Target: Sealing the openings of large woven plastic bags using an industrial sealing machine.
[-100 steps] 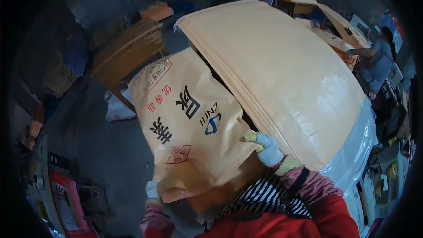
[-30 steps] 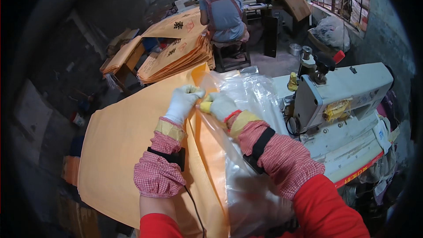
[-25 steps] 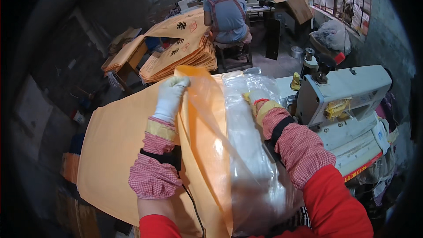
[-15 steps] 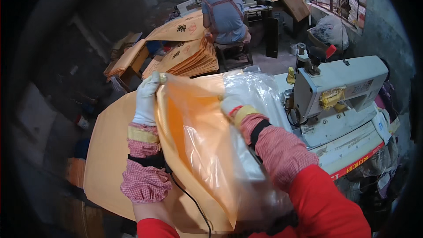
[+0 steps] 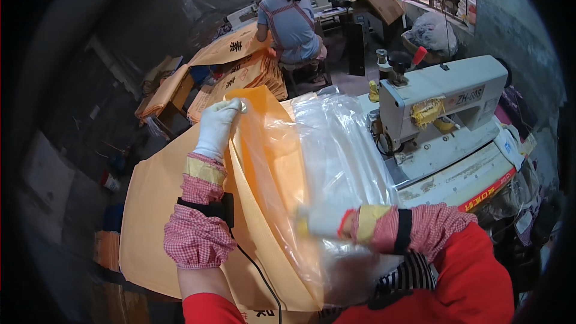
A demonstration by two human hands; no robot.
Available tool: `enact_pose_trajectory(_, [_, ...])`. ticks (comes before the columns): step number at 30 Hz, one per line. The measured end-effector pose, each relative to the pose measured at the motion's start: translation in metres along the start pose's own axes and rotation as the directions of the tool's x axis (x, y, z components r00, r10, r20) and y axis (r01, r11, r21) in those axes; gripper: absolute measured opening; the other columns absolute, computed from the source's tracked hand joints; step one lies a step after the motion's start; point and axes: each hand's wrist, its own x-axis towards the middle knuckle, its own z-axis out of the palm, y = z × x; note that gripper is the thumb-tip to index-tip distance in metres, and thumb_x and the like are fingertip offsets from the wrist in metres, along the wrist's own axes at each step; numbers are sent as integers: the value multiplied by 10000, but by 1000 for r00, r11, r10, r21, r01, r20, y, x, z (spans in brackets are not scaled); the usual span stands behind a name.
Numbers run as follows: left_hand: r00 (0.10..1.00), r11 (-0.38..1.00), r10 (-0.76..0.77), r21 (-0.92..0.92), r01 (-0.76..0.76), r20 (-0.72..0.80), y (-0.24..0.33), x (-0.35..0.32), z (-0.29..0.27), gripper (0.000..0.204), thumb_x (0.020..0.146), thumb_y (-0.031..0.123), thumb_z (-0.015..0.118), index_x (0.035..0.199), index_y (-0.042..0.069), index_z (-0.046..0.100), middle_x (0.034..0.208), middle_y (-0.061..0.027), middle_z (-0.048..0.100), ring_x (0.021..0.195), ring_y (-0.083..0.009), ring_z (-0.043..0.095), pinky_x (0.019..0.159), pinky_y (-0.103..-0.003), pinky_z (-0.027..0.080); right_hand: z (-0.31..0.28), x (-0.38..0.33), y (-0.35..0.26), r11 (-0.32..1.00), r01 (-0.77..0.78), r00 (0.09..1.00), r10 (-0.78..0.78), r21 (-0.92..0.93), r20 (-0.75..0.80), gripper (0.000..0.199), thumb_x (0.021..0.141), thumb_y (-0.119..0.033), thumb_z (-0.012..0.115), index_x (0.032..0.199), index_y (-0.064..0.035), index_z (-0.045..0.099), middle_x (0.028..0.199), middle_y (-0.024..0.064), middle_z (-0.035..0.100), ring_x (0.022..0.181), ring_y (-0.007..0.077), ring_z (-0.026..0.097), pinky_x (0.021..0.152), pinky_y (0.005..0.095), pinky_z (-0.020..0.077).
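Observation:
In a white glove, my left hand [image 5: 219, 125] is closed on the upper edge of a yellow-orange woven sack [image 5: 258, 97], holding its mouth up. A clear plastic liner bag [image 5: 270, 162] hangs from the same pinch, lying partly inside the sack. My right hand [image 5: 324, 222], also gloved and smeared by motion, is at the lower right side of the liner; its fingers cannot be made out. Beside the sack lies a stack of clear plastic bags [image 5: 339, 144]. More flat orange sacks [image 5: 156, 216] lie beneath, reaching out to the left.
A white sewing machine [image 5: 444, 96] stands on its table to the right. Beyond, a person [image 5: 291, 24] sits with their back to me beside piled printed sacks [image 5: 240, 81]. An open cardboard box [image 5: 375, 0] and a stuffed plastic bag [image 5: 432, 33] are near the window.
My right hand has moved from the liner's upper edge down toward me. The sack's far wall now stands higher behind the liner, and my left hand keeps its grip. The view has shifted slightly.

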Motion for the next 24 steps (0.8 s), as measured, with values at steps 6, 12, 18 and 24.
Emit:
enact_pose_trajectory(6, [998,997,-51,60,53,-33,14,-20,-15,256,823,266,599,772,19,645,650,10,577,557,-57,484,504,-197,384,-124,80,-8,690,-717,443,347,-95,-827,493,716,-269,636,1123,-22,509,1186,181,465,1195,351,327,990,421,279])
enact_pose_trajectory(12, [1000,975,20,219,-23,17,27,-25,-30,252,821,240,600,801,-5,652,691,-35,620,633,-80,528,610,-227,428,-31,121,-40,838,-317,926,173,-443,-336,135,796,-166,509,837,-105,621,880,150,611,837,253,605,690,376,491])
enact_pose_trajectory(18, [855,-30,437,954,-297,280,115,-80,-85,125,777,117,551,686,32,564,679,-156,529,649,-323,558,556,-393,436,3,109,-5,768,-291,530,625,570,-573,183,801,-173,516,952,-78,557,850,179,603,781,329,580,706,385,457])
enact_pose_trajectory(24, [760,-383,-208,664,-642,615,155,-205,-97,64,736,112,554,679,83,559,605,-71,493,527,-244,552,443,-321,443,-52,118,9,898,-316,118,358,307,-926,116,772,-123,530,865,-76,581,761,133,580,763,282,580,688,374,459])
